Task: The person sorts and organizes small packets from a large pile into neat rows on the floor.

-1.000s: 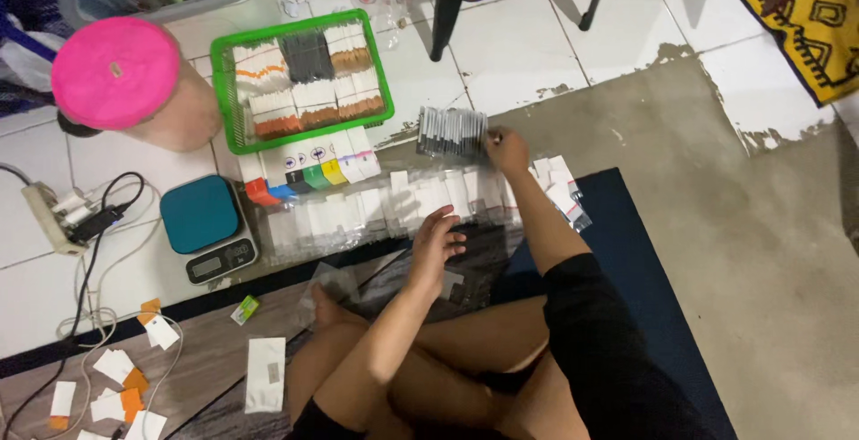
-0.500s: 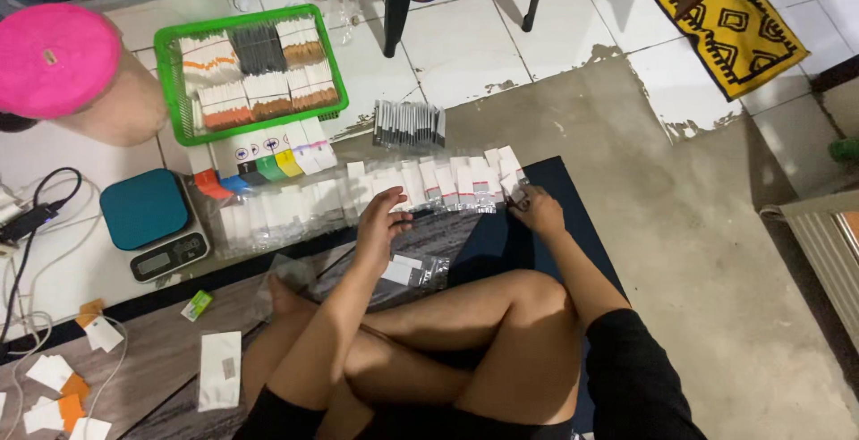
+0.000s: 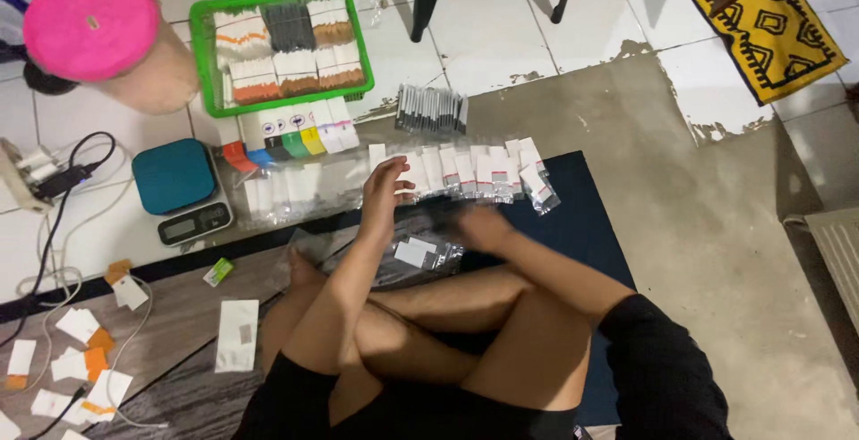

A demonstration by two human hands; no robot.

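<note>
Where overlapped, clear white-labelled packets

Right hand motion-blurred so grip unreadable, clear bags under it half hidden by legs, left hand covers part of packet row, pink-lidded jar and yellow rug cut by frame edges, scale display too small.

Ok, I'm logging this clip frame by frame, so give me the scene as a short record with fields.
setting: person sitting cross-legged on a dark mat
left hand: open, at the row of small clear packets
right hand: blurred, over the loose packet pile
nearby: green tray of packets, teal scale, pink-lidded container
</note>
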